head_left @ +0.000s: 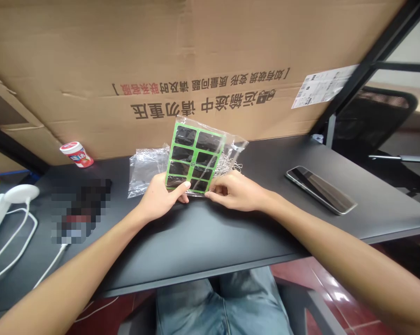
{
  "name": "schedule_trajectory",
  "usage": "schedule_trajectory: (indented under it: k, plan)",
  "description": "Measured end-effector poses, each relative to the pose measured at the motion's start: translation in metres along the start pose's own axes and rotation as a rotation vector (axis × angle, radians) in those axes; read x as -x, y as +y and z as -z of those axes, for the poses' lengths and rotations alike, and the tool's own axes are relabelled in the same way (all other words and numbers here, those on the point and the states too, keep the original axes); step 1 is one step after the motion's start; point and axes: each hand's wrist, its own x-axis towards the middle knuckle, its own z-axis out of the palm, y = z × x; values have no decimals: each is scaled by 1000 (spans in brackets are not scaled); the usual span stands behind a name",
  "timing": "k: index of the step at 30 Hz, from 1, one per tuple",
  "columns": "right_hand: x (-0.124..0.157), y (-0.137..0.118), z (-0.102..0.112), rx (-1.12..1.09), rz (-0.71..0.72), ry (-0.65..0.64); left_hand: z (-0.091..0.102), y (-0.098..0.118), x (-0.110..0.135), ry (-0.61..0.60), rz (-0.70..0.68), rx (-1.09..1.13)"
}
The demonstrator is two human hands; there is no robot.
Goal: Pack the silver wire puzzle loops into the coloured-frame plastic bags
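Cardboard (196, 37) backs the dark desk (203, 242). Bagged green-and-black sheet (196, 156) (eight panels visible) is held tilted above it: left hand (161, 197) grips the lower left, thumb in front; right hand (236, 191) pinches the lower right corner. Clear bag (145, 172) lies behind.

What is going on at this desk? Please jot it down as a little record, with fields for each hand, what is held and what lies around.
Left hand: grips the lower left of the sheet
Right hand: appears to pinch the bag's lower right corner
Held: green sheet with black rectangles, inside a clear bag
On the left: red-and-white bottle
On the right: phone, lying flat
Surface: dark desk
Backdrop: cardboard with upside-down print
Unclear: pixelated item on the left
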Motion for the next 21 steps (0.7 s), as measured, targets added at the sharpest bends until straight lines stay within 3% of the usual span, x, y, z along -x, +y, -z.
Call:
schedule_trajectory:
  k: [21]
  plan:
    - [0, -1, 2, 28, -3, -25, 0, -2, -1, 9, -9, -2]
